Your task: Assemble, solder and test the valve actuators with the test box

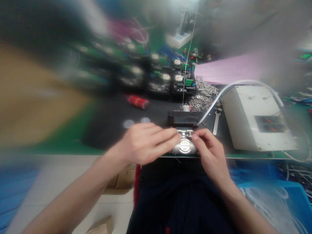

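Both my hands meet at the near edge of the bench around a silver metal valve body [184, 147] stamped with raised letters. My left hand [146, 143] reaches in from the left, fingers curled and pressed against the valve's top. My right hand [209, 149] comes from the right, its fingertips pinched on the valve's upper part. A black block [183, 118] lies just behind the valve.
A white box [258, 118] with a white cable sits at the right. Loose washers and screws [202, 97] lie behind, next to pink paper [226, 70]. Circuit boards [170, 78] line the back, and a red cylinder [137, 101] lies at centre-left. A blue bin [280, 198] is at lower right.
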`<state>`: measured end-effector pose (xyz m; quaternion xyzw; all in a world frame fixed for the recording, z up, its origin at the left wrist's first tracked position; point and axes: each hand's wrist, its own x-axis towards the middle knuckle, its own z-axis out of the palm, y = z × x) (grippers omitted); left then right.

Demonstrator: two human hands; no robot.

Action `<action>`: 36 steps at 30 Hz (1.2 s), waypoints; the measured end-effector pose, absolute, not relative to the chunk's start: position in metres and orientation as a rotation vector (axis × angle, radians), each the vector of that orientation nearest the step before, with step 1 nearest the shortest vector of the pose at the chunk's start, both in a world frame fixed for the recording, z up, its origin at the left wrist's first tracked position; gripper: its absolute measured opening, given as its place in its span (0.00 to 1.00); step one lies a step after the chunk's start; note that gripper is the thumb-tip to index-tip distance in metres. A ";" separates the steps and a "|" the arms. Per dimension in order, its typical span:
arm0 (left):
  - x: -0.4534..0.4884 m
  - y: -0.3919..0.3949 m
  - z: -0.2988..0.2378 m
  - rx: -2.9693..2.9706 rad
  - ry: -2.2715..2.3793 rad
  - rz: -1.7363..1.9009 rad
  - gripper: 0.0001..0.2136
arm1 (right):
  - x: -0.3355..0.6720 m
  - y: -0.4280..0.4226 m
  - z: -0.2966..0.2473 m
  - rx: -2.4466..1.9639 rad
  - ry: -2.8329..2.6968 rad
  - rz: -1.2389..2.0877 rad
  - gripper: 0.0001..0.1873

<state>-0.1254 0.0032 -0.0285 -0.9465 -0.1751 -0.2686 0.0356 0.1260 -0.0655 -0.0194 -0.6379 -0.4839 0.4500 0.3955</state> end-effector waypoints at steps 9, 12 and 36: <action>-0.128 0.000 -0.030 -2.925 -0.594 -0.813 0.17 | 0.124 -0.066 -0.018 -1.614 -1.209 1.144 0.13; -0.127 0.000 -0.030 -2.923 -0.596 -0.824 0.16 | 0.121 -0.064 -0.017 -1.607 -1.165 1.171 0.14; -0.127 -0.002 -0.033 -2.952 -0.683 -0.828 0.18 | 0.121 -0.066 -0.020 -1.603 -1.275 1.049 0.12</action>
